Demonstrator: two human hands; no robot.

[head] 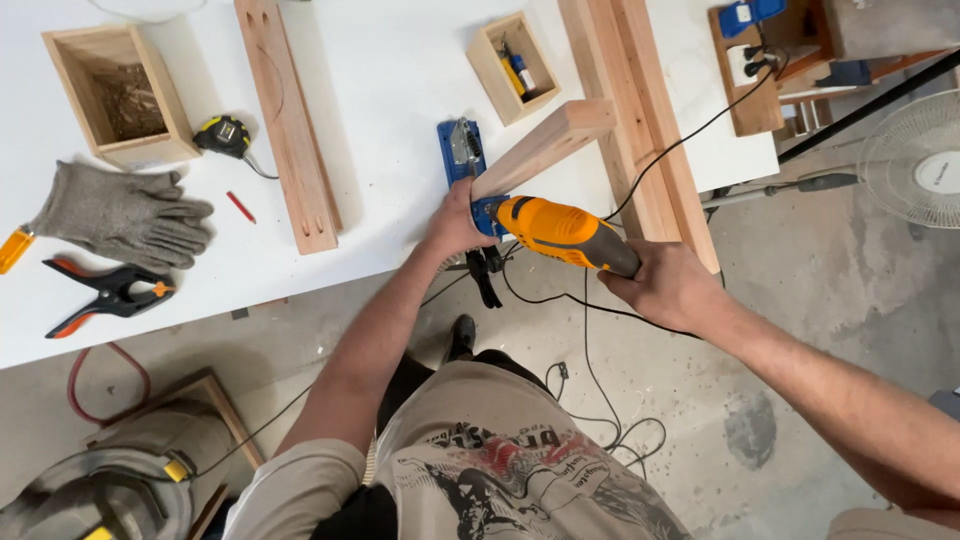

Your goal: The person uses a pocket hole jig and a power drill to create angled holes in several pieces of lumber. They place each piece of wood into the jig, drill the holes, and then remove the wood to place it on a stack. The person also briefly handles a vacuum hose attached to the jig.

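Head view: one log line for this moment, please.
left hand: steadies wood block on blue jig | right hand: grips orange drill | drill tip at jig

One head-worn view looks steeply down, close over the white bench (380, 90) edge, floor (800, 300) below the fingers.

L hand (455, 222) far out front, arm nearly straight, palm down, fingers curled round w/ a firm grip. R hand (665, 285) nearer and to the right, fist closed in a grip, wrist straight, forearm running back toward the near-right corner. Both arms bare.
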